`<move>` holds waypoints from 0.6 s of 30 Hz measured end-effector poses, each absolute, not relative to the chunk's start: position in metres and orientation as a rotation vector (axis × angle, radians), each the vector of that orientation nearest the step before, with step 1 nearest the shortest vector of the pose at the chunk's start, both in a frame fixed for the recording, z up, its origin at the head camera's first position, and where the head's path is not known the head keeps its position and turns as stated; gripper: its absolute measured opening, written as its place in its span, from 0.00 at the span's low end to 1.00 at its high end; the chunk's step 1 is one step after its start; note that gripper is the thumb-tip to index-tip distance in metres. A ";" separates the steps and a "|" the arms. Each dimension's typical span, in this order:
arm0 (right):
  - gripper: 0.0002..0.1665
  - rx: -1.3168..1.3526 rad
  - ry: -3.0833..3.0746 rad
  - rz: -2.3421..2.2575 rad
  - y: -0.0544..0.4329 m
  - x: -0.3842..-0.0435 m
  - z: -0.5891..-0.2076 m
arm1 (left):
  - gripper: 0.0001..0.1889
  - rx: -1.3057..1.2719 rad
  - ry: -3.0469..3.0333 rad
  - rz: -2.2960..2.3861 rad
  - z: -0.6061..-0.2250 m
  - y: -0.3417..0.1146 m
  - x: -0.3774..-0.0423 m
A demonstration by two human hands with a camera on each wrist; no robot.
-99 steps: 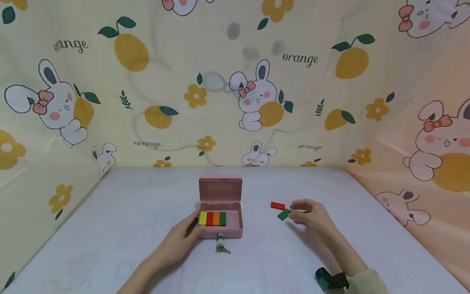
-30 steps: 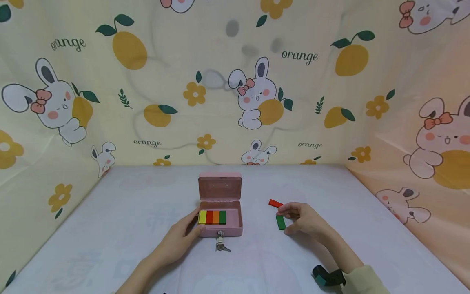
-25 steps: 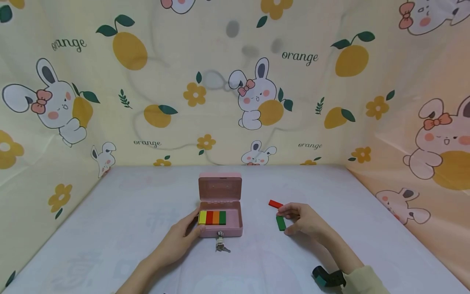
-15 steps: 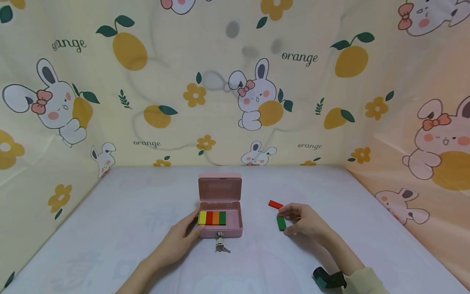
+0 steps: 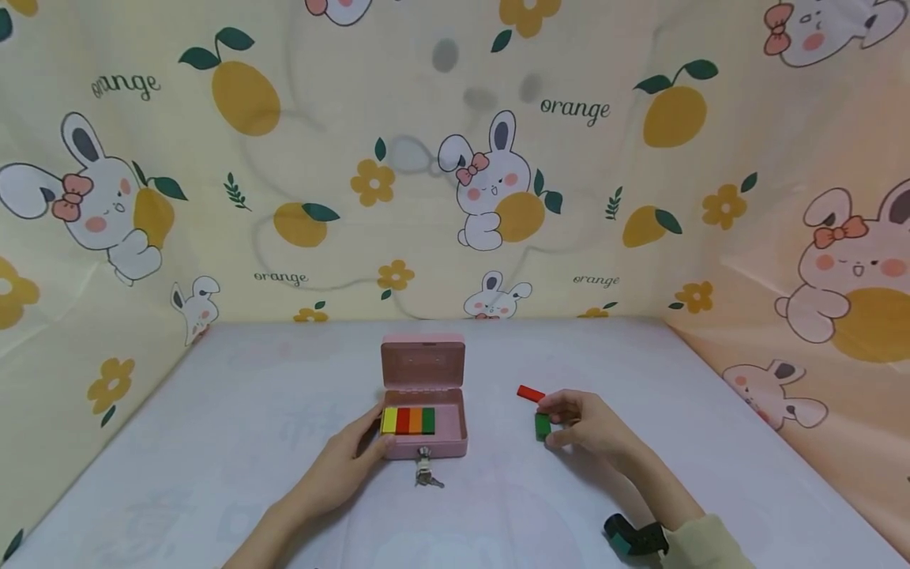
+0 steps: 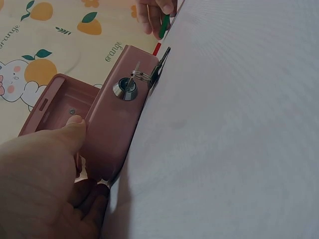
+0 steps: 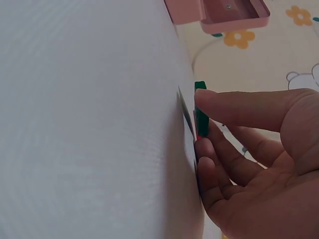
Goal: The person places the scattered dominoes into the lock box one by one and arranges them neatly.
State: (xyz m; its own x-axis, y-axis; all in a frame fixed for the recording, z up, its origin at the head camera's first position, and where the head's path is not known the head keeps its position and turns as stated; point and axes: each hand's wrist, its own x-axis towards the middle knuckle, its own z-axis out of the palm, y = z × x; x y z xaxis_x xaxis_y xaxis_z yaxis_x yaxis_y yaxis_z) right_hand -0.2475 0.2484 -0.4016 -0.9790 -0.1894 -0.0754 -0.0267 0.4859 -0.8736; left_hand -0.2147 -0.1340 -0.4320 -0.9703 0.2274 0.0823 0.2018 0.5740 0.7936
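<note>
A pink cash box (image 5: 460, 427) stands on the table with its lid up. My left hand (image 5: 344, 462) grips its left side, thumb at the front corner and fingers around the end. Inside, a row of yellow, red, orange and green blocks (image 5: 408, 421) fills the left part. My right hand (image 5: 586, 423) pinches a loose green block (image 5: 543, 427) between thumb and fingers. In the right wrist view this green block (image 7: 201, 119) stands slightly off the table, tilted on edge. A red block (image 5: 529, 393) lies just behind the right fingertips.
Keys (image 5: 426, 476) hang from the lock at the box front. White cloth covers the table (image 5: 498, 521). A patterned curtain (image 5: 426, 197) closes off the back and sides. A black wrist strap (image 5: 636, 537) sits on the right wrist.
The right hand has moved left to the green block, which has turned and now tips up, pinched in the fingers. The red block has shifted slightly. The left hand stays at the cash box.
</note>
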 end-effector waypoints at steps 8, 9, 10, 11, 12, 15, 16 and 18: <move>0.26 -0.183 2.574 -1.516 0.248 -0.247 -0.402 | 0.36 0.353 2.764 1.365 -0.430 -0.132 -0.215; 0.26 -0.187 2.573 -1.514 0.248 -0.246 -0.401 | 0.36 0.352 2.766 1.360 -0.430 -0.132 -0.215; 0.26 -0.183 2.572 -1.517 0.248 -0.246 -0.401 | 0.35 0.350 2.767 1.360 -0.430 -0.132 -0.215; 0.26 -0.178 2.571 -1.517 0.248 -0.245 -0.401 | 0.36 0.352 2.769 1.358 -0.430 -0.132 -0.215; 0.26 -0.172 2.568 -1.517 0.248 -0.245 -0.401 | 0.36 0.353 2.769 1.358 -0.430 -0.132 -0.215; 0.26 -0.161 2.568 -1.515 0.248 -0.244 -0.400 | 0.35 0.359 2.770 1.361 -0.430 -0.132 -0.214; 0.27 -0.154 2.568 -1.518 0.248 -0.244 -0.401 | 0.35 0.362 2.770 1.361 -0.429 -0.132 -0.214; 0.27 -0.162 2.567 -1.519 0.248 -0.244 -0.401 | 0.35 0.365 2.770 1.360 -0.430 -0.132 -0.214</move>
State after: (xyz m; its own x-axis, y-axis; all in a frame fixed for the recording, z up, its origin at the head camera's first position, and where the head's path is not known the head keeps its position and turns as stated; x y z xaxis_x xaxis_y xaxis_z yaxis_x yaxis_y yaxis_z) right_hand -0.2442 0.2482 -0.4010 -0.9823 -0.1709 -0.0772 -0.0146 0.4801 -0.8771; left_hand -0.2138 -0.1318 -0.4296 -0.9719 0.2243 0.0718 0.1940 0.5893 0.7843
